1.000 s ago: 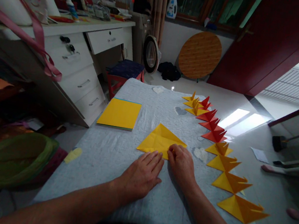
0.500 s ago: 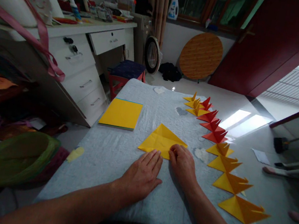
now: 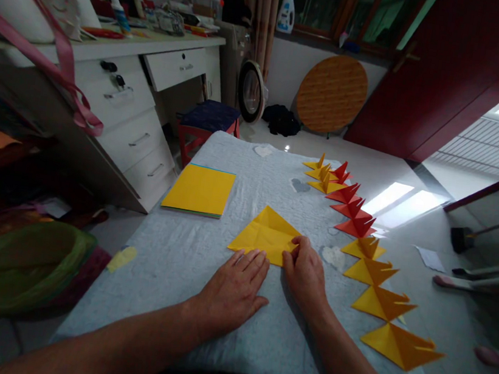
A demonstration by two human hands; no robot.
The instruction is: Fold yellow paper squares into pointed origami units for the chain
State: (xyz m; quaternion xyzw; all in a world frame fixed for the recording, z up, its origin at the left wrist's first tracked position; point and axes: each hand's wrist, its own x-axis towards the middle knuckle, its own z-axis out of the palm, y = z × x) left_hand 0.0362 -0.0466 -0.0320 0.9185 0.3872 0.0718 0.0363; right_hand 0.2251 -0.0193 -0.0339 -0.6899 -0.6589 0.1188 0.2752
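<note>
A yellow sheet of origami paper (image 3: 266, 229) with crease lines lies on the cloth-covered table in front of me. My left hand (image 3: 237, 283) rests flat, its fingertips on the paper's near edge. At the paper's right side, my right hand (image 3: 305, 271) has its thumb and curled fingers pinched on the edge, covering that corner. To the left lies a stack of square paper (image 3: 200, 190) with a yellow sheet on top. Folded yellow paper pieces (image 3: 384, 300) and red ones (image 3: 355, 219) stand in a line along the table's right side.
The grey cloth (image 3: 161, 298) covers the table. A green-lined bin (image 3: 18, 267) stands at the lower left, with a white desk (image 3: 127, 103) behind it. Past the table's far edge are a stool (image 3: 210, 117) and a washing machine (image 3: 251, 89) with its door ajar.
My right hand's fingers have shifted slightly along the paper's right edge and now cover its corner. My left hand stays in place. The whole view has drifted a little.
</note>
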